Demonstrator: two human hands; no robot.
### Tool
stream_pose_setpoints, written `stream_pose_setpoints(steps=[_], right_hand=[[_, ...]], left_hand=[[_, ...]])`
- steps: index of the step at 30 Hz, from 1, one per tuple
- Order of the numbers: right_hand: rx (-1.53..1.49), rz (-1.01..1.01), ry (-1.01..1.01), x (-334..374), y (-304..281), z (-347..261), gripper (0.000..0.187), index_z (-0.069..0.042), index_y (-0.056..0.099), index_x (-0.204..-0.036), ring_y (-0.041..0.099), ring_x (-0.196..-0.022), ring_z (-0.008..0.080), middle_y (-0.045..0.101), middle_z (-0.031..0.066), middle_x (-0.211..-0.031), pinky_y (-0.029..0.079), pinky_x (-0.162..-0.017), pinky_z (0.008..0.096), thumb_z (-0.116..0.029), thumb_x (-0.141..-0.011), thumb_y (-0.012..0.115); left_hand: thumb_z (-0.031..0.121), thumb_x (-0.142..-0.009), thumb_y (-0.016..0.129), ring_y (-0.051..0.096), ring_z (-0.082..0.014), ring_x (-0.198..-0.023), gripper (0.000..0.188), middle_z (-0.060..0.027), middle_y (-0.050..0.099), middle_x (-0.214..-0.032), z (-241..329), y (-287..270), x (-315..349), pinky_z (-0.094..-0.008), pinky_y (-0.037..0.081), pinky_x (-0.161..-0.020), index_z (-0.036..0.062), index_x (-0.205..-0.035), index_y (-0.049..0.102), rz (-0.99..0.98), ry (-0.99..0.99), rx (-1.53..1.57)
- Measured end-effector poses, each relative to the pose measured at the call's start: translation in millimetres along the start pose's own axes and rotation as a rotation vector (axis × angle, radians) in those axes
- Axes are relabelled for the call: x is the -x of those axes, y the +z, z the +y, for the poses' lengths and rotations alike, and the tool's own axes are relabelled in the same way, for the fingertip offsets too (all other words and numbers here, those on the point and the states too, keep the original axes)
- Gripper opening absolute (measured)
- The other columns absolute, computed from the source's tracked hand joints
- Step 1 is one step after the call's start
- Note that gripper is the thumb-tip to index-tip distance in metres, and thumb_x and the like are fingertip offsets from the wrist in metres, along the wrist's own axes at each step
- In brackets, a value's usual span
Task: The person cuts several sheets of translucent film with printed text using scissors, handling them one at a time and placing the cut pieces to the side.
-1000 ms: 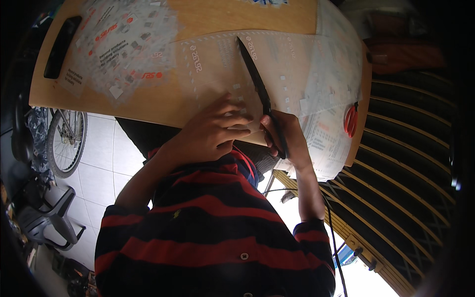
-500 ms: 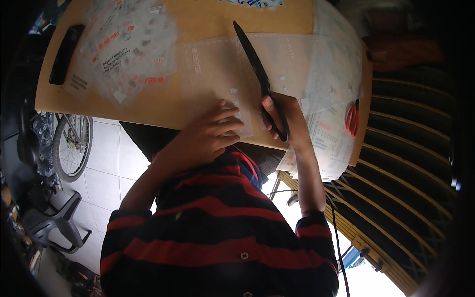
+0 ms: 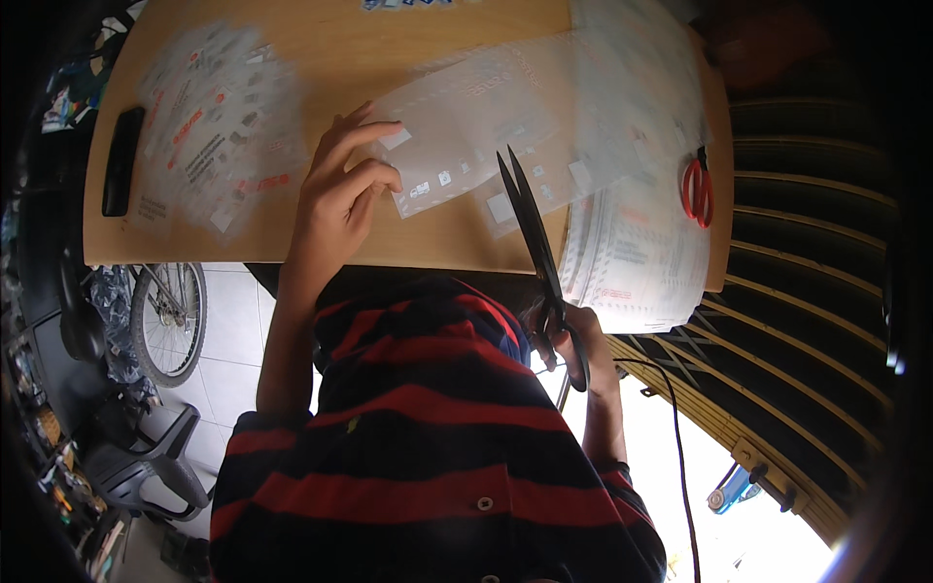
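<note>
The left hand (image 3: 335, 189) is at the left end of a clear bag (image 3: 452, 136) over the worktop (image 3: 428, 243), fingertips parted; whether it pinches, I cannot tell; the right hand (image 3: 590, 335) grips black scissors (image 3: 536, 233) by the handles, blades slightly apart. Stacked bags (image 3: 637, 257) lie farther right.

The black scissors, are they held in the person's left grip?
No, the right grip holds the black scissors by the handles, while the left grip is at a translucent sheet.
</note>
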State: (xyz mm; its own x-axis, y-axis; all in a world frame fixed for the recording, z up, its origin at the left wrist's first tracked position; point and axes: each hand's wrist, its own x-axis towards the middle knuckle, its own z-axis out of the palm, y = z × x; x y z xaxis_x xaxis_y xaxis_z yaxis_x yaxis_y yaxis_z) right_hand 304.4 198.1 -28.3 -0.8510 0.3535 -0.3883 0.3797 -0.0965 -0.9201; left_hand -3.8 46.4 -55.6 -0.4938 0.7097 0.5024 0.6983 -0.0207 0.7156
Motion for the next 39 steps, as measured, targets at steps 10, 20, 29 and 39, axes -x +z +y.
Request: stream_pose_setpoints(steps=[10,20,29,39], right_hand=[[0.062,0.03,0.157,52.9,-11.5,26.6,0.076,0.003,0.064,-0.095,0.054,-0.047,0.009,0.055,0.0007,-0.056,0.042,-0.046,0.0266,-0.073,-0.086,0.062],[0.046,0.025,0.209,35.4,-11.8,35.0,0.078,0.002,0.061,-0.093,0.052,-0.05,0.0059,0.055,-0.0001,-0.062,0.039,-0.046,0.0223,-0.075,-0.079,0.069],[0.103,0.017,0.08,32.5,-5.5,32.0,0.07,0.006,0.065,-0.098,0.046,-0.054,0.0116,0.053,0.0049,-0.058,0.041,-0.052,0.0322,-0.063,-0.09,0.068],[0.062,0.064,0.133,17.1,6.2,32.3,0.065,0.001,0.065,-0.096,0.053,-0.056,0.0079,0.057,0.0013,-0.062,0.041,-0.05,0.025,-0.063,-0.086,0.072]], left_hand=[[-0.002,-0.082,0.066,0.045,-0.0374,-0.141,0.023,-0.0098,0.061,-0.134,1.0,13.3,-14.7,-0.0628,0.023,-0.12,0.0064,-0.103,0.063,-0.273,0.068,-0.23],[0.025,-0.086,0.078,0.045,-0.0349,-0.14,0.055,-0.0111,0.051,-0.148,-4.9,72.7,-8.5,-0.059,0.028,-0.118,0.0048,-0.134,0.06,-0.33,0.141,-0.232],[0.022,-0.088,0.077,0.048,-0.0342,-0.138,0.048,-0.0105,0.06,-0.141,-5.2,74.2,-9.3,-0.0541,0.031,-0.119,0.0028,-0.13,0.064,-0.275,0.083,-0.19],[0.018,-0.083,0.081,0.047,-0.0335,-0.141,0.047,-0.0089,0.062,-0.139,0.8,71.8,-7.9,-0.0544,0.03,-0.121,0.0066,-0.127,0.068,-0.28,0.111,-0.189]])
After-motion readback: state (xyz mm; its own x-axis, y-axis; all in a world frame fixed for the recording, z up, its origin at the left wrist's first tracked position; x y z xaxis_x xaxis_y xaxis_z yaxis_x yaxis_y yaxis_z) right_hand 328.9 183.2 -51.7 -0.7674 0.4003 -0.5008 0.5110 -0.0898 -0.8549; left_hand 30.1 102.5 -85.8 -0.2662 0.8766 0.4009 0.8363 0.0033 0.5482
